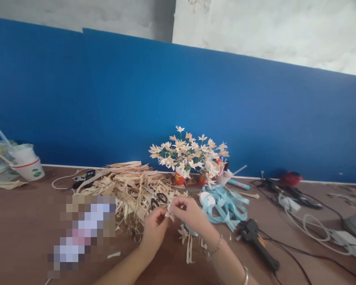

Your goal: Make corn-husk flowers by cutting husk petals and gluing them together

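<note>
Both hands meet over the middle of the table, pinching one small pale husk flower (pixel 169 213) between them. My left hand (pixel 154 229) has its thumb and fingertips closed at the flower's left side. Fingers of my right hand (pixel 187 211) are closed on its upper part, and they hide some of it. Below the right wrist lies another pale flower (pixel 183 233) with loose strips. Just beyond the hands, black-handled scissors (pixel 159 200) rest on a pile of dry husk strips (pixel 127 190).
Finished husk flowers (pixel 190 152) stand in red cups (pixel 179 179) by the blue partition (pixel 136 91). Light blue ribbon (pixel 225 206) is heaped right of the hands, near a black glue gun (pixel 258 243). Cables and a power strip (pixel 351 247) lie far right; a paper cup (pixel 31 168) stands left.
</note>
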Tool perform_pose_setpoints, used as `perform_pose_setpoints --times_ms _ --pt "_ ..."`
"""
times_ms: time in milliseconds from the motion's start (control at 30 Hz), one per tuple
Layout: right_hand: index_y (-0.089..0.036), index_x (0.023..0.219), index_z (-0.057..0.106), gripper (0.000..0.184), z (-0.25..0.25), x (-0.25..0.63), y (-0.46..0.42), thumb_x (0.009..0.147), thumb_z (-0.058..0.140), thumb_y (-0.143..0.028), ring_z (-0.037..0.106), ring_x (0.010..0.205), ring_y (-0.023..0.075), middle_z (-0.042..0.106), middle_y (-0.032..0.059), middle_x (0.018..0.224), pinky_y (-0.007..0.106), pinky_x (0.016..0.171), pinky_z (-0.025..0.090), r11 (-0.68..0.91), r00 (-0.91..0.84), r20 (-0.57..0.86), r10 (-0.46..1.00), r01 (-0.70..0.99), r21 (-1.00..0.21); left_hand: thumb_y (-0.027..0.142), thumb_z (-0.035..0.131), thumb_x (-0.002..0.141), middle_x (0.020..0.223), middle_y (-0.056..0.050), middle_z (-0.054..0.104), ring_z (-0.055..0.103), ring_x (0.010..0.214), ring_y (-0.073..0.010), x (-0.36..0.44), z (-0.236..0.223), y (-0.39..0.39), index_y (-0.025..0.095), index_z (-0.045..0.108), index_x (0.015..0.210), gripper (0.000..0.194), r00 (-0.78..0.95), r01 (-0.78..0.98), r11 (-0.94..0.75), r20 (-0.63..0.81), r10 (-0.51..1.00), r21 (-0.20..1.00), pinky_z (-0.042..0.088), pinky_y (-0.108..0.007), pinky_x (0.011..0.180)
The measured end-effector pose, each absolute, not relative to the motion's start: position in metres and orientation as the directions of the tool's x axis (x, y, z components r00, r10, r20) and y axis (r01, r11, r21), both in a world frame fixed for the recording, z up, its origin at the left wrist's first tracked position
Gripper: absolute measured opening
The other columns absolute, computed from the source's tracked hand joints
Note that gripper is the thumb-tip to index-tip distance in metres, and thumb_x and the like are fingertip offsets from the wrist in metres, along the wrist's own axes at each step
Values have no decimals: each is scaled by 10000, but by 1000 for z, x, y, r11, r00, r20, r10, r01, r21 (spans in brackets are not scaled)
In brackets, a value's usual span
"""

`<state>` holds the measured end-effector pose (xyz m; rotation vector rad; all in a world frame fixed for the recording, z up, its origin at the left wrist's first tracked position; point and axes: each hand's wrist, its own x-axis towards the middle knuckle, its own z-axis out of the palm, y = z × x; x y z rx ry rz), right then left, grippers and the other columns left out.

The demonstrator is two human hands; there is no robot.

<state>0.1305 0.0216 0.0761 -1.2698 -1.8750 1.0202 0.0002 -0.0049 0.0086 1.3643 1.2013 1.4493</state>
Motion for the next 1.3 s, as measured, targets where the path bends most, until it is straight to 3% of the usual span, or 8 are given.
perform_pose_setpoints --times_ms 233,367,833,1067,1133,1300 --pt "-152 608 548 100 71 137 24 698 538 -195 525 513 101 571 -21 540 190 501 382 126 -381 -48 923 419 -899 159 520 693 604 -7 576 522 590 -139 1 9 -8 162 588 598 116 -13 132 -334 339 941 933 392 -213 559" --pt "-155 620 547 107 69 141 25 710 547 -214 535 531 104 583 -21 558 193 521 385 142 -419 -49 907 411 -901 142 518 679 632 -17 590 537 632 -153 1 9 -10 164 588 606 103 8 124 -355 357 934 927 403 -229 597" --pt "-139 618 573 148 68 139 28 696 592 -263 453 544 90 532 -24 572 199 535 353 126 -403 -49 914 397 -909 161 532 681 575 4 561 502 562 -132 0 5 -7 162 575 564 125 -29 114 -266 271 962 957 379 -217 545" --pt "-151 617 558 314 74 139 28 785 509 -412 357 474 72 427 -51 504 199 467 278 85 -331 -60 942 405 -910 218 539 683 537 11 581 519 531 -134 0 12 -6 171 558 557 136 -98 57 -189 194 976 980 393 -220 534" --pt "-152 611 552 288 77 141 27 770 535 -392 355 475 70 418 -55 501 197 468 280 74 -317 -75 945 435 -897 216 536 675 517 18 570 508 510 -129 -1 14 -6 174 547 548 134 -113 55 -162 167 979 985 389 -218 521" --pt "-154 723 612 108 78 141 26 705 586 -257 465 590 95 573 -20 658 197 558 356 117 -335 -34 942 420 -900 216 536 675 513 16 565 506 507 -128 -1 14 -6 172 549 537 145 -93 67 -190 196 976 980 390 -219 525"
